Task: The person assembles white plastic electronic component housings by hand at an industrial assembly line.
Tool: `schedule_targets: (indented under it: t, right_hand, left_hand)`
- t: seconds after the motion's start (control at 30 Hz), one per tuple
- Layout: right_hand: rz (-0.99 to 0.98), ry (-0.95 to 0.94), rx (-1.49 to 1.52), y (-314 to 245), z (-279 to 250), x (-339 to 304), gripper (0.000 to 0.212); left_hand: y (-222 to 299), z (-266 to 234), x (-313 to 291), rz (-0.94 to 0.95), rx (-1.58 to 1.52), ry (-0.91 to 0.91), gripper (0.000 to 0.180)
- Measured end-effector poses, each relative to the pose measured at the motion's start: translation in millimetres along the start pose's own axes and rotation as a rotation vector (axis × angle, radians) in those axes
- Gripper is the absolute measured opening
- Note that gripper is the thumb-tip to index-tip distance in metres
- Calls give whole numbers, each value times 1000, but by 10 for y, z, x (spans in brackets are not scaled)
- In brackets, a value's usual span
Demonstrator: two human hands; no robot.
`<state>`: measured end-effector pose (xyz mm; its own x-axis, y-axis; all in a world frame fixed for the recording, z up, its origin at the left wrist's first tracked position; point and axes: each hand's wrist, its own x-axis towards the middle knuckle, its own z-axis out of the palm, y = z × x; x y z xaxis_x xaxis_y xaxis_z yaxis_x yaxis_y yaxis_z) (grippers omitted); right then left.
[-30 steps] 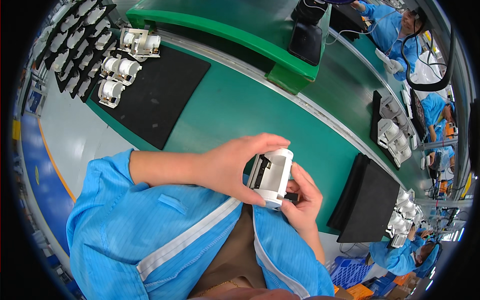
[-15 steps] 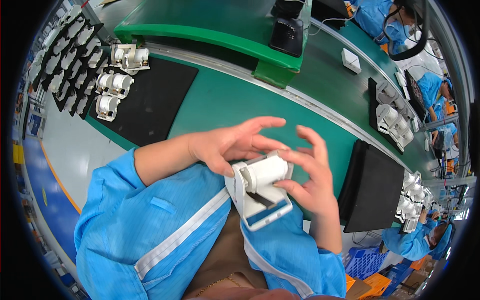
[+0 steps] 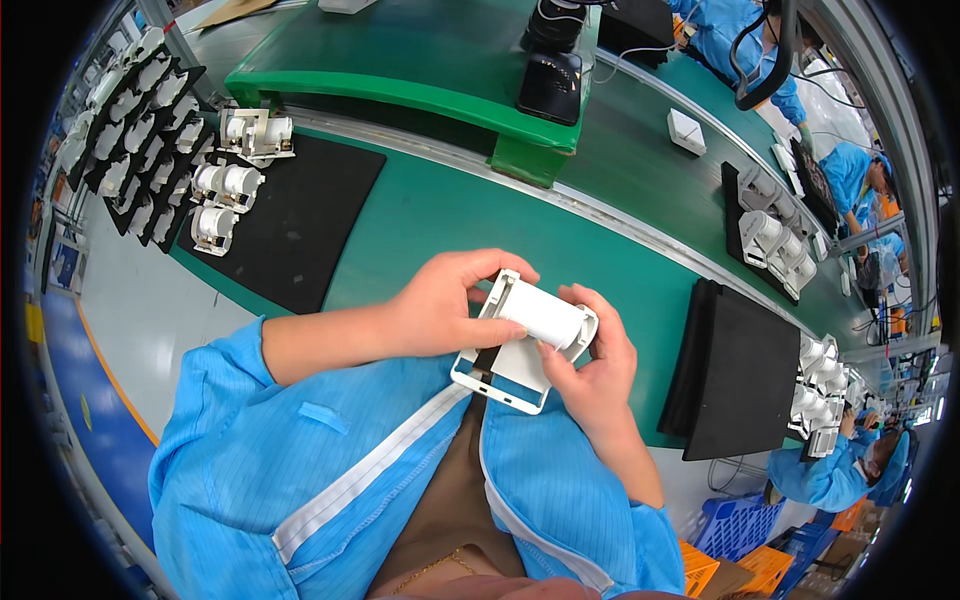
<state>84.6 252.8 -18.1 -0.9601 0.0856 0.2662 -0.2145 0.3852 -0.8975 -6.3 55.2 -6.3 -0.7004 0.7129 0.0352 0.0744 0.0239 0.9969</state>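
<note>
Between my two hands is a white plastic housing (image 3: 543, 318) with a rounded cylinder body and a flat, open frame at its lower end. My left hand (image 3: 455, 305) grips its left side, with the thumb laid across the front and the fingers behind. On the right side, my right hand (image 3: 597, 365) pinches it between thumb and fingers. The housing is tilted, held in front of my chest above the near edge of the green table (image 3: 430, 240). Fingertips behind the housing are partly hidden.
Several similar white units (image 3: 228, 187) stand on a black mat (image 3: 310, 210) at the left, beside stacked black trays (image 3: 140, 150) of white parts. Black pads (image 3: 735, 370) lie at the right. Beyond are a green raised shelf (image 3: 400, 95), a conveyor with more units (image 3: 775, 240), and co-workers.
The housing has turned in my hands, its cylinder now slanting down to the right. My left hand has closed from a loose touch to a grip, and my right fingers have wrapped its right end.
</note>
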Motion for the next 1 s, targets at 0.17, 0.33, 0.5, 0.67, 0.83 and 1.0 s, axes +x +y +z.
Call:
schedule_targets:
  t: [0.17,0.33,0.5,0.67,0.83,1.0]
  right_hand:
    - [14,81,99,-59,-35,-92,58]
    - [-56,173,-14,109,-103,-52,52]
    - [-184,254,-378,-36,-813,-168,52]
    - [81,648,-202,108,-2933,-763,45]
    - [181,1039,106,784,-4648,-2555,38]
    - [164,1323,535,1518,-4640,-3131,39]
  left_hand:
    - [-86,187,-20,95,-59,57,43]
    - [-280,320,112,93,-90,131,44]
    - [-143,618,551,181,-74,-53,63]
    - [-258,990,767,-4,-66,-350,85]
    - [-738,1190,809,-237,-204,-465,78]
    - [-562,1545,1123,-665,-612,-523,83]
